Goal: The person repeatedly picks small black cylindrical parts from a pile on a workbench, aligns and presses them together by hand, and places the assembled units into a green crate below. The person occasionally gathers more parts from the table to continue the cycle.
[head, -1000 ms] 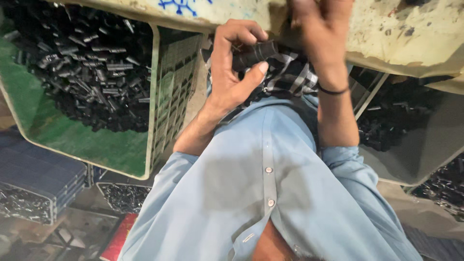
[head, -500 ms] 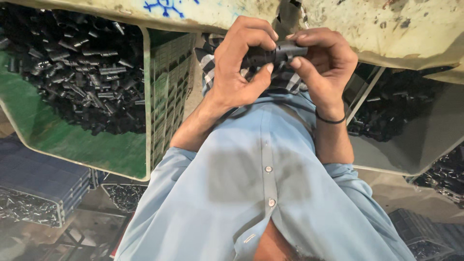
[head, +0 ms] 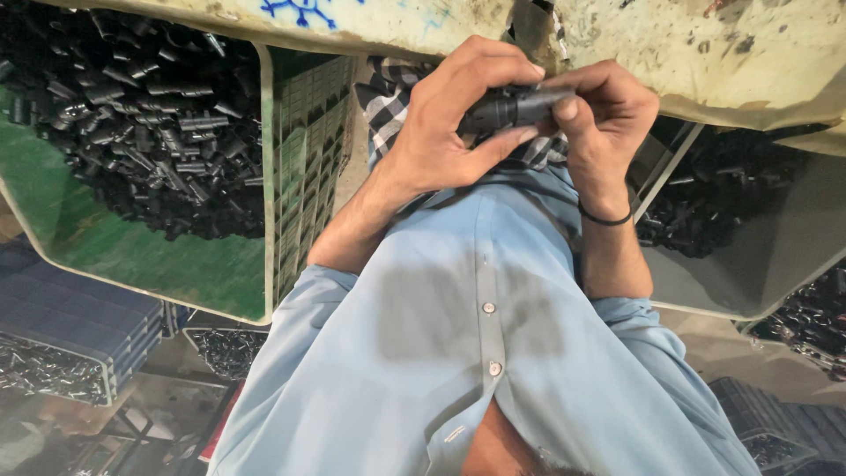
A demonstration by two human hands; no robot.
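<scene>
Both hands meet just under the edge of the worn, pale surface. The left hand is wrapped around a small black tubular part, thumb pressed along its underside. The right hand pinches the same part from the other end, fingertips closed on it, a dark band at the wrist. To the left of the part, a green crate holds a heap of similar black pieces; to its right, a grey bin holds more.
</scene>
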